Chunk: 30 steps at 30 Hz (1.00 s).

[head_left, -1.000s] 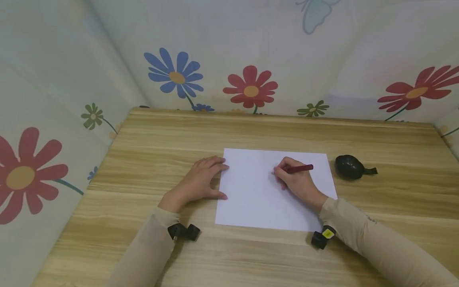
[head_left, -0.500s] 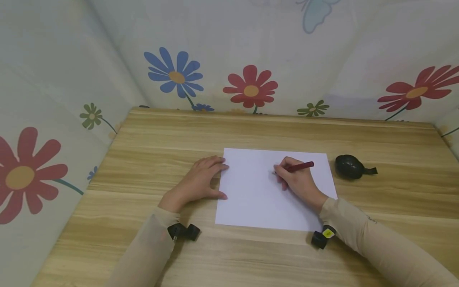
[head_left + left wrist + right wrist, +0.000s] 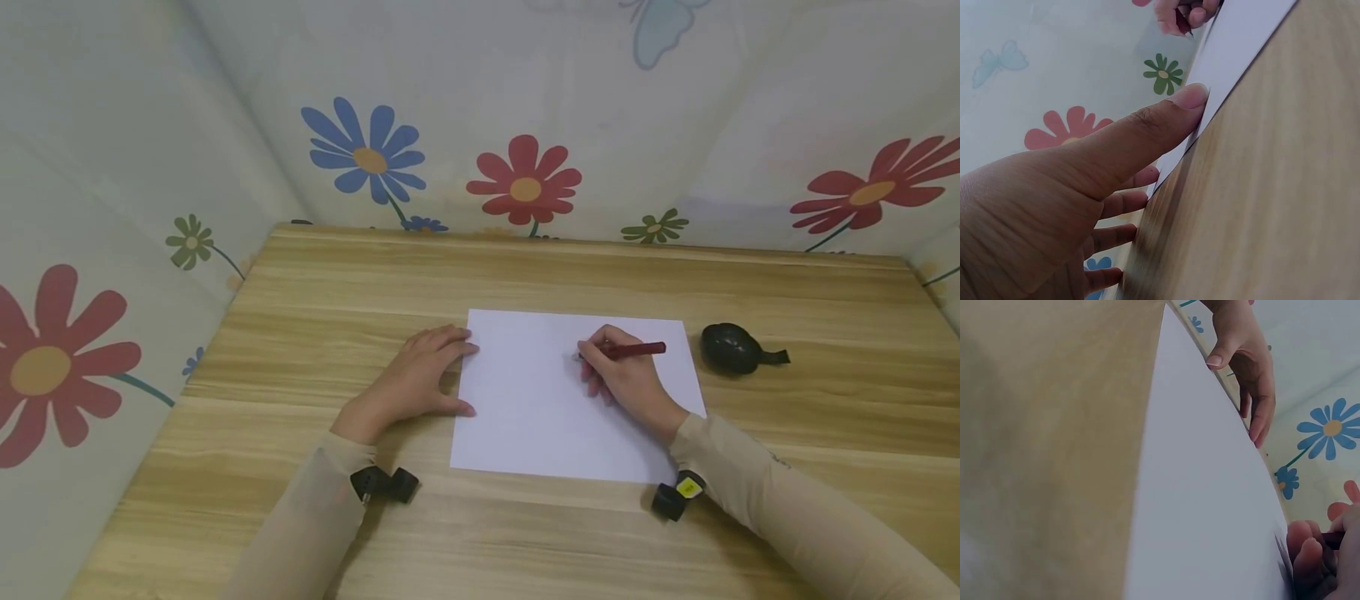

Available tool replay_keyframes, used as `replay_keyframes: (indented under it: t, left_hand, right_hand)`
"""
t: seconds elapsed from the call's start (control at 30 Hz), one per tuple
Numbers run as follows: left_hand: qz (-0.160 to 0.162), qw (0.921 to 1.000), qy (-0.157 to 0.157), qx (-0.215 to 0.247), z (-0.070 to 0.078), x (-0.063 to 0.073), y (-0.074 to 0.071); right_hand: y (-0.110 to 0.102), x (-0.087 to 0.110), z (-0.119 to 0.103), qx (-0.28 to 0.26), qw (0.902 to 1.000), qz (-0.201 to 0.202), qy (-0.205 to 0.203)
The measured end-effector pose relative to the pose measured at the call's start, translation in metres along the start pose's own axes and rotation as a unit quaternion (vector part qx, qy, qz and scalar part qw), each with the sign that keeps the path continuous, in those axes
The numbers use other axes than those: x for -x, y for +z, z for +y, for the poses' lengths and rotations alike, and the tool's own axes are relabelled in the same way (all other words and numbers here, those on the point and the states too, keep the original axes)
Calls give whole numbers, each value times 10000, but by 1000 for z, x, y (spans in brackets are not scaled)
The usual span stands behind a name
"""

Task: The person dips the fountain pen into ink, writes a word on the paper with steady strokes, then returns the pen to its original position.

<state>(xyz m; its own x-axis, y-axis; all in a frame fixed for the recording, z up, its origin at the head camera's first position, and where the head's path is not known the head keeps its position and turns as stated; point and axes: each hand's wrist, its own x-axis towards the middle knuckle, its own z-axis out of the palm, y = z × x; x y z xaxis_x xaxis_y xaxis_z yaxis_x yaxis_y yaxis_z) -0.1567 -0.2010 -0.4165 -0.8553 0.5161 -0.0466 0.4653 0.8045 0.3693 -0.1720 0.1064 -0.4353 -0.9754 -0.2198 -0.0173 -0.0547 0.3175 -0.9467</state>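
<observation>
while the white sheet of paper (image 3: 555, 400) lies flat in the middle of the wooden table (image 3: 360, 283), the right hand (image 3: 626, 379) sits on its far right part, fingers curled round a dark red pen (image 3: 633, 350). the pen lies low, barrel pointing right, tip down at the paper near the sheet's far half. from the right wrist view only the curled fingertips (image 3: 1307, 559) and a sliver of the dark pen show at the lower right, pressed close to the paper; any mark on the sheet is too faint to tell.

over on the left, the left hand (image 3: 420, 379) rests flat on the table, fingers spread and relaxed, holding nothing. its thumb touches the paper's left edge near the near corner, and its longer fingertips reach the same edge farther up. the left wrist view shows that thumb (image 3: 1166, 115) laid right against the sheet's border.

to the right of the paper, just off its far right corner, sits a small black rounded object (image 3: 731, 348) with a short tab pointing right. flower-print fabric (image 3: 525, 179) walls the table on three sides.
</observation>
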Motion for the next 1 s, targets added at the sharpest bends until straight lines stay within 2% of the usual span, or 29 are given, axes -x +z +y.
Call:
replay_keyframes:
  t: [0.13, 0.27, 0.5, 0.77, 1.0]
  left_hand:
    - [-3, 10000, -18, -24, -1, 0, 1]
    - [-5, 10000, -22, -25, 0, 0, 0]
    - [18, 10000, -8, -1, 0, -1, 1]
    - [57, 10000, 44, 39, 0, 1, 0]
    - [83, 9999, 74, 63, -1, 0, 1]
  right_hand:
    - [-1, 1, -1, -206, 9994, -264, -71]
    - [0, 1, -2, -162, 9990, -399, -72]
    - [1, 1, -3, -139, 9991, -400, -80]
    - [3, 0, -5, 175, 9987, -473, 80]
    - [4, 8, -29, 304, 9981, -538, 85]
